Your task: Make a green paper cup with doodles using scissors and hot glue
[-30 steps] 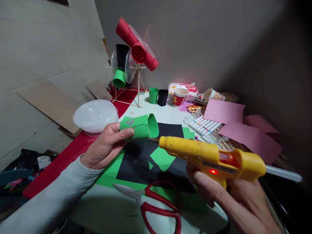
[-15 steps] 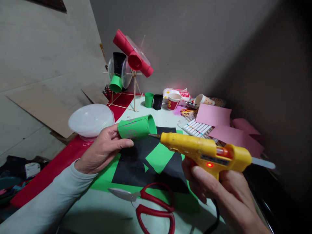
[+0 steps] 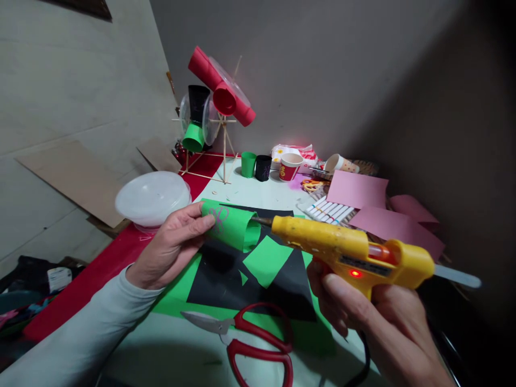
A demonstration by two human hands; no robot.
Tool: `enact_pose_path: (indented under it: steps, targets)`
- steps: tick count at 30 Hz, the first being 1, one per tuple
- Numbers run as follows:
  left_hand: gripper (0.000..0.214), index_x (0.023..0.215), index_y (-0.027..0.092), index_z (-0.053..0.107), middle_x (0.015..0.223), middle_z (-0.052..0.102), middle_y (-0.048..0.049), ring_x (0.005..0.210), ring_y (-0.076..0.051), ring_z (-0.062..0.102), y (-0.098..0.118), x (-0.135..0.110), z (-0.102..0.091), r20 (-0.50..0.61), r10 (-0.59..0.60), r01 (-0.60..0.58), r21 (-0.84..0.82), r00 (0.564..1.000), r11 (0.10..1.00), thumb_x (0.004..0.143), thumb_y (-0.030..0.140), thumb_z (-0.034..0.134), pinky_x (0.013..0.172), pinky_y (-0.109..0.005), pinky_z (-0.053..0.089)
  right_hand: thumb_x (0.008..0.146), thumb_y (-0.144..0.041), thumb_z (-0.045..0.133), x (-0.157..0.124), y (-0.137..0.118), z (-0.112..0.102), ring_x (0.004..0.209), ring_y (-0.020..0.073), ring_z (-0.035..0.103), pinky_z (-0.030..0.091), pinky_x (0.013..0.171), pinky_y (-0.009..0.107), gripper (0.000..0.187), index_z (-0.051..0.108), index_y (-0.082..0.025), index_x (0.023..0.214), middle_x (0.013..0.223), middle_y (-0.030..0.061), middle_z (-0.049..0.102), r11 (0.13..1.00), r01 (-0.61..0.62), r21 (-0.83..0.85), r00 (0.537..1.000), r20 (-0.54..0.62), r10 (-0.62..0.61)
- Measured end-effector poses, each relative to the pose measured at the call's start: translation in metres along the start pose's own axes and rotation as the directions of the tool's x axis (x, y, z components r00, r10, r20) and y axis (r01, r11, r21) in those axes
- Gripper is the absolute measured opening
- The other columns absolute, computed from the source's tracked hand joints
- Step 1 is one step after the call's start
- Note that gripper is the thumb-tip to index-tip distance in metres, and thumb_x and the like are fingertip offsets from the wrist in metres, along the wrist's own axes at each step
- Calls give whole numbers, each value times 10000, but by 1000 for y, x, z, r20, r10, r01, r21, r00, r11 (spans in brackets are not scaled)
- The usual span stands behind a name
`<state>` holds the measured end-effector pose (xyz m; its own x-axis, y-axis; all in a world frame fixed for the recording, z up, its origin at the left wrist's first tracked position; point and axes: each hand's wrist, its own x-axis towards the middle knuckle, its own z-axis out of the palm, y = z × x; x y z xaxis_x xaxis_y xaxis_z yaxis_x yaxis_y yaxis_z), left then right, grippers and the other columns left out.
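My left hand [image 3: 173, 244] pinches a green paper-covered cup [image 3: 231, 226] by its narrower end, thumb on top beside a pink flower drawing. The cup lies sideways in the air, its wide mouth turned right. A yellow hot glue gun [image 3: 322, 236] is gripped in my right hand [image 3: 363, 312], with its red light lit and a clear glue stick [image 3: 457, 275] poking out the back. The nozzle points left and is at the cup's rim; whether it touches I cannot tell. Below lie black paper [image 3: 213, 287], a green paper piece [image 3: 268, 260] and red-handled scissors [image 3: 258, 333].
At the back stands a stick frame [image 3: 224, 156] carrying red, black and green cups with clear discs. Green [image 3: 248, 164], black [image 3: 263, 167] and red-white [image 3: 290, 167] cups stand by the wall. Markers [image 3: 330, 209] and pink paper [image 3: 358, 188] lie right; a plastic bowl [image 3: 153, 199] sits left.
My left hand has turned the green cup, so its flower drawing now faces me and the mouth tips lower. The glue gun has shifted slightly right, its nozzle still by the rim.
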<state>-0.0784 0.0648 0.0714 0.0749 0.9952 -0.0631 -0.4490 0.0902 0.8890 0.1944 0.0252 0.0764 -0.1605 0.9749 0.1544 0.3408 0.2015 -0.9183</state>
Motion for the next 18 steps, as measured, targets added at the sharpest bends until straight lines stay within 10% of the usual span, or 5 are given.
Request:
enact_pose_path:
  steps: [6,18]
  targets:
    - [180,966,208,786,977,812,-56,982,-269,742,2,-2,3,-20,56,-54,86,998,995,797,261,823,823,-310,576,931,-628,572,-1,0,3,542,152,470,414,451,277,510,541,-225,619,616,14,510,989,-151,2,988,34,150]
    - [189,980,236,786,944,812,-13,898,-218,743,0,-3,2,-34,61,-58,74,998,996,797,252,828,834,-285,574,991,-573,497,5,7,-2,508,147,468,397,431,271,502,532,-227,629,588,6,496,996,-69,-60,988,135,77]
